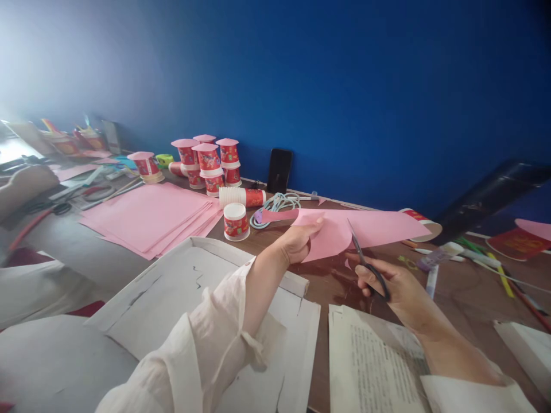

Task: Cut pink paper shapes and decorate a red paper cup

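Observation:
My left hand (pixel 299 240) pinches a sheet of pink paper (pixel 381 228) near its left part, thumb on top, holding it above the brown table. My right hand (pixel 383 278) is closed round the handles of a pair of black-handled scissors (pixel 360 252). The scissor blades point up and away from me and meet the paper's edge, where a curved cut runs beside them. A narrow curved strip of the pink paper sticks out to the left of my left hand. A small pink scrap lies just below the blades.
Red paper cups with pink tops (pixel 209 160) stand stacked by the blue wall, near a phone (pixel 279 170) and a coiled pale cable (pixel 279 202). A pink paper stack (pixel 150 215), white cardboard (pixel 163 298) and a printed book (pixel 372 361) lie around. At far left is another person's hand (pixel 28 189).

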`<control>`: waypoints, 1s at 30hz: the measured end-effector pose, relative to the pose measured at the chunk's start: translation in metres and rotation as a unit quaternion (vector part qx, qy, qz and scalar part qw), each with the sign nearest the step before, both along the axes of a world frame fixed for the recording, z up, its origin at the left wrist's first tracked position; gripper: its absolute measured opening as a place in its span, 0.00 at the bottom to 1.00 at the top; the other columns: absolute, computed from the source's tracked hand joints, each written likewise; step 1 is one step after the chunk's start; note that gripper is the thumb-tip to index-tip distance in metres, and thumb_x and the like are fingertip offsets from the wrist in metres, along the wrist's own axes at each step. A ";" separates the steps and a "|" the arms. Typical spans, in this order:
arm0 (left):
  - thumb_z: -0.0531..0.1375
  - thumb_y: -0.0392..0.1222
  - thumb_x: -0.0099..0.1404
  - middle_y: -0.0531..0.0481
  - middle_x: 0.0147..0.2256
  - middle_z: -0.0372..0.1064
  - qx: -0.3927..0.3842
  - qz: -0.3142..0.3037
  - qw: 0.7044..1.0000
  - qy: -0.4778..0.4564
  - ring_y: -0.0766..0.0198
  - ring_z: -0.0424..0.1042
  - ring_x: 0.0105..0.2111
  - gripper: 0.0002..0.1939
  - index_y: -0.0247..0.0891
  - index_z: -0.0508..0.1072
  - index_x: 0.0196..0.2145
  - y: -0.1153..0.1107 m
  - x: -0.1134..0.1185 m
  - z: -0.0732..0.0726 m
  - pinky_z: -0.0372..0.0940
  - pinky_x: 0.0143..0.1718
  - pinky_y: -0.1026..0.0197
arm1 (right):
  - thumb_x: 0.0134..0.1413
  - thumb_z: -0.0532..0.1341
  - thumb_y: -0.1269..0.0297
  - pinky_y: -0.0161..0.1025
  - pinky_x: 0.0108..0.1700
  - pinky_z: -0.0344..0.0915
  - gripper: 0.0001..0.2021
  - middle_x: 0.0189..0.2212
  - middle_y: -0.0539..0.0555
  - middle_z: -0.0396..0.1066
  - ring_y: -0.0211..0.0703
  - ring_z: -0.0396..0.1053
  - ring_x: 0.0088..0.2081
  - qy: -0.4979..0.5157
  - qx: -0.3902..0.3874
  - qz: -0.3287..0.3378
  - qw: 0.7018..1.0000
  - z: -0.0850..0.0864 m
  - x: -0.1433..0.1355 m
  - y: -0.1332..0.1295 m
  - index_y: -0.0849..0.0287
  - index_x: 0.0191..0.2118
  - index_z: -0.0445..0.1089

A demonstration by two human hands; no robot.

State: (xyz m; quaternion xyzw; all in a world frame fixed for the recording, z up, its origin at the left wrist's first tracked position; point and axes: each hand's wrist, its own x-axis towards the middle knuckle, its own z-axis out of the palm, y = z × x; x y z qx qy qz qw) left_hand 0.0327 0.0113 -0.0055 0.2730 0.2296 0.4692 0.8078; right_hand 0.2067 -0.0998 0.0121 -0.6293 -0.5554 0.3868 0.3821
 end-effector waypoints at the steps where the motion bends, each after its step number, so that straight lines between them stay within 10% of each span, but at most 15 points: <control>1: 0.61 0.34 0.64 0.47 0.32 0.77 0.000 -0.002 1.000 -0.001 0.63 0.76 0.36 0.05 0.33 0.77 0.36 0.000 0.000 0.000 0.64 0.54 0.55 | 0.49 0.64 0.41 0.38 0.29 0.60 0.31 0.23 0.50 0.67 0.38 0.63 0.25 -0.002 -0.001 0.001 1.000 0.000 0.000 0.000 0.59 0.51 0.75; 30: 0.59 0.34 0.65 0.46 0.32 0.77 -0.011 -0.001 1.000 0.014 0.65 0.76 0.34 0.06 0.31 0.77 0.36 0.000 -0.003 0.003 0.65 0.54 0.59 | 0.49 0.64 0.41 0.37 0.28 0.58 0.32 0.22 0.48 0.66 0.37 0.62 0.23 0.004 -0.007 0.044 0.999 -0.012 0.019 0.007 0.57 0.55 0.73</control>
